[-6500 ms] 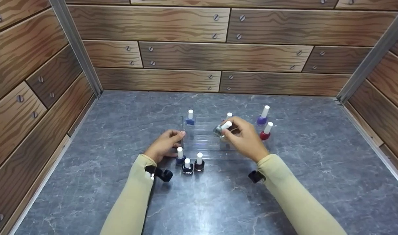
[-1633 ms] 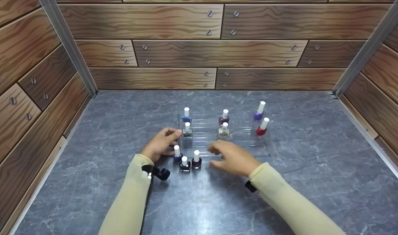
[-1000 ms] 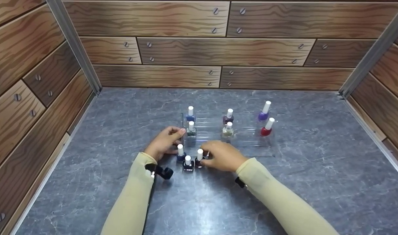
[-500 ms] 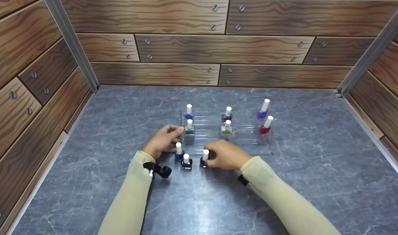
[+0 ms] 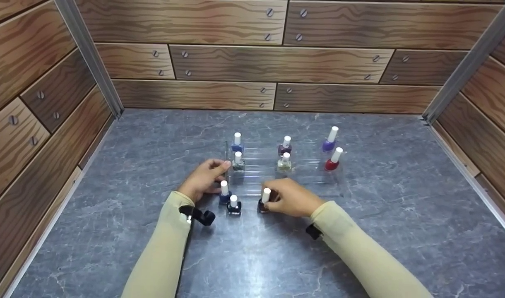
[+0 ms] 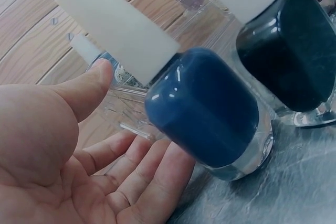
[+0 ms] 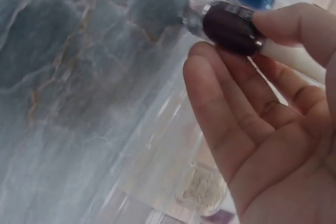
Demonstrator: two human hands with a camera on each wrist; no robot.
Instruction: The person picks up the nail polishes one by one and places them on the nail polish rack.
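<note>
My right hand (image 5: 294, 198) pinches a dark plum nail polish bottle (image 7: 228, 30) with a white cap, thumb on one side and fingers on the other. The bottle is upright, just in front of a clear stepped display stand (image 5: 258, 166). My left hand (image 5: 205, 178) lies at the stand's left edge, thumb and fingers apart, palm showing in the left wrist view. Near it stand a dark blue nail polish bottle (image 6: 205, 108) and a blackish-green one (image 6: 289, 51).
Bottles stand on the display: light blue (image 5: 237, 147) and glitter (image 5: 238, 165) at left, mauve (image 5: 284, 149) and pale gold glitter (image 5: 284, 165) mid, purple (image 5: 328, 145) and red (image 5: 331, 165) at right. Wood-patterned walls (image 5: 194, 95) enclose the marbled table (image 5: 153, 136).
The glitter bottle, earlier in my right hand, now stands at the display's left. My right hand has since gripped the plum bottle and shifted it right, away from the other two. The left hand has stayed.
</note>
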